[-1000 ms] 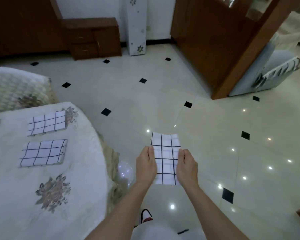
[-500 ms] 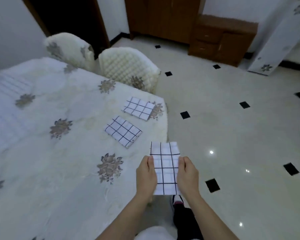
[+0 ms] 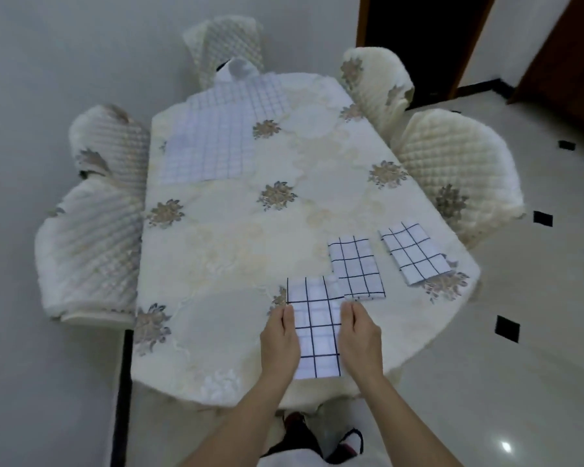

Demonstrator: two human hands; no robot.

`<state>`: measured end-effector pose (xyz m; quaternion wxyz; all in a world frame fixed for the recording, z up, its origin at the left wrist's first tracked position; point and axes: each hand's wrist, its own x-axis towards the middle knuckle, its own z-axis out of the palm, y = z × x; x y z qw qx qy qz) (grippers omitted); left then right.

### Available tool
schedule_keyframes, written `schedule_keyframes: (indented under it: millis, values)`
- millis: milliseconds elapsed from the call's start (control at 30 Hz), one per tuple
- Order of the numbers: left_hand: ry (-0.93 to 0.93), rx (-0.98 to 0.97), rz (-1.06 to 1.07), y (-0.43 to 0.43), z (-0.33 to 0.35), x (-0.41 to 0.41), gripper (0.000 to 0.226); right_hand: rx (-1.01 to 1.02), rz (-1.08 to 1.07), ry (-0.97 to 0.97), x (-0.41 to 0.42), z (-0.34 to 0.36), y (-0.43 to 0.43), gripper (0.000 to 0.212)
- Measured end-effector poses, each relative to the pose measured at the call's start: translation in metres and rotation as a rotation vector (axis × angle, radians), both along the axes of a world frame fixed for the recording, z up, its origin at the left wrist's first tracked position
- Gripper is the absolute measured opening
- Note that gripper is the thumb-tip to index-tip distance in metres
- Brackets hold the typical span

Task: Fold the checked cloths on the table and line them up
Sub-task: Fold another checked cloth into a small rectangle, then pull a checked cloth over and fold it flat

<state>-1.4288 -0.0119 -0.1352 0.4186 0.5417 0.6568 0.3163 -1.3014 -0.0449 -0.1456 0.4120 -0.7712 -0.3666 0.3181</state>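
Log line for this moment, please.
both hands hold folded cloth over table | two folded cloths placed | unfolded pile remains

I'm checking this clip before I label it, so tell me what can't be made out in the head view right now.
- Head view: the fingers of the left hand and right hand curl under the folded cloth, so their tips are hidden.
- Whether that cloth rests on the table or is held above it cannot be told.
- How many unfolded cloths lie stacked at the far end is unclear; they overlap.
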Motion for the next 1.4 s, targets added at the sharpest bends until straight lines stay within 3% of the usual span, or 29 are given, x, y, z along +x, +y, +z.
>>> schedule_keyframes:
  millis: [500,767,1167,1400]
  values:
    - [0.011,-0.221,0.159,0.089,-0.044,-0.023,0.030,-0.234,0.300,-0.211,-0.006,-0.024,0.124,0.031]
    - [0.136,-0.320,0.127,0.147,-0.065,-0.029,0.028,-0.362,0.400,-0.181,-0.001,-0.047,0.187,0.028]
    - [0.423,-0.209,-0.033,0.165,-0.079,-0.050,0.029,-0.489,0.401,-0.286,-0.009,-0.066,0.211,0.022]
    - [0.431,-0.210,-0.048,0.160,-0.079,-0.051,0.029,-0.542,0.453,-0.386,-0.012,-0.066,0.208,0.022]
